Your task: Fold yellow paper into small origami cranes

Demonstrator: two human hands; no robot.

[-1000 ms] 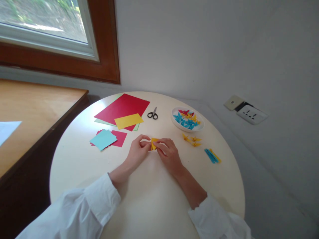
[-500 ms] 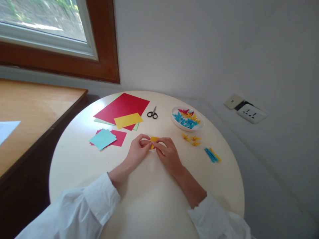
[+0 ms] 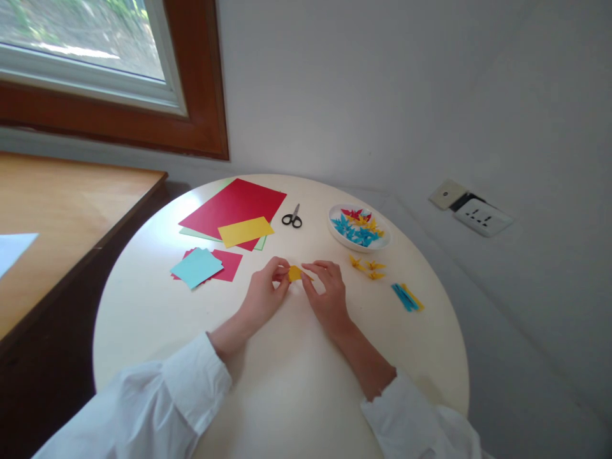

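A small folded yellow paper [image 3: 296, 273] is held just above the round cream table [image 3: 268, 382], near its middle. My left hand [image 3: 264, 294] pinches its left side between thumb and fingers. My right hand [image 3: 326, 293] grips its right end with the fingertips. Both wrists rest on the tabletop, white sleeves pushed back.
Red, green and yellow sheets [image 3: 235, 211] and small blue and red squares [image 3: 203, 266] lie at the left. Black scissors [image 3: 292, 218], a white dish of folded paper shapes [image 3: 359, 228], three loose yellow shapes [image 3: 367, 266] and paper strips [image 3: 407, 297] lie beyond and right. A wooden counter [image 3: 52, 210] adjoins left.
The yellow paper has been turned and looks narrower. My right hand's fingers have lifted off the top and now hold only its right end.
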